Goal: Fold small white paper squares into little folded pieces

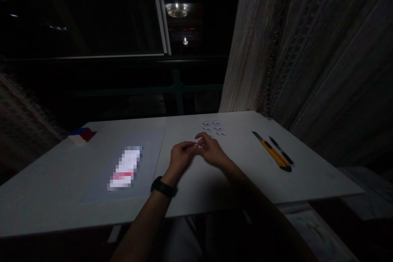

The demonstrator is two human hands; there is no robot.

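Observation:
My left hand [183, 155] and my right hand [210, 149] meet over the middle of the white table [190, 192]. Their fingertips pinch a tiny white piece [197, 145], mostly hidden by the fingers; its kind is too small to make out. A black watch [164, 187] is on my left wrist. Just beyond my right hand lie several small pale pieces with dark curved marks [216, 124], set out in rough rows. My right hand partly covers the nearest ones.
Left of my hands, a lit phone with a blurred screen [125, 168] rests on paper sheets [150, 151]. A blue, red and white block [81, 135] sits at the far left. To the right lie a yellow box cutter [273, 153] and a dark pen [281, 150]. Curtains [245, 49] hang behind.

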